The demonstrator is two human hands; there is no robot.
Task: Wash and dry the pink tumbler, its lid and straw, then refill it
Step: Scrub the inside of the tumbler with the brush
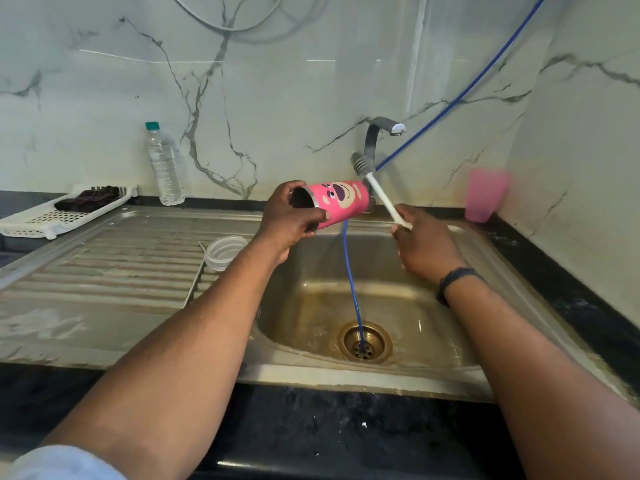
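Everything is placed against the sink (460, 382), a steel basin with a brass drain (365, 342) at its bottom. A thin blue hose (353, 282) is seen running down into that drain from the wall above.

Above the near half of the basin, both forearms are reached forward. Over the basin's left edge, the pink tumbler (337, 202) is held on its side by the left hand (289, 220), whose fingers and thumb are curled round the open rim; the mouth is turned leftward and the base points toward the tap. Over the basin's middle, the white handle of a bottle brush (381, 197) is gripped in the right hand (420, 242), and the bristle head is raised beyond the tumbler's base, outside the cup.

On the draining board left of the basin, a clear lid (225, 251) is lying with a thin straw (202, 245) just beside it. Further left a white tray (41, 220) with a dark cloth is set, and a water bottle (164, 164) stands behind it. At the basin's back the tap (381, 133) is mounted; a pink cup (485, 195) stands right of it.

The step is judged to be scrubbing. It would be done well if the mouth were turned toward the brush, the bristles pushed to the bottom and twisted, and the tumbler kept firmly clasped over the basin so drips are caught.
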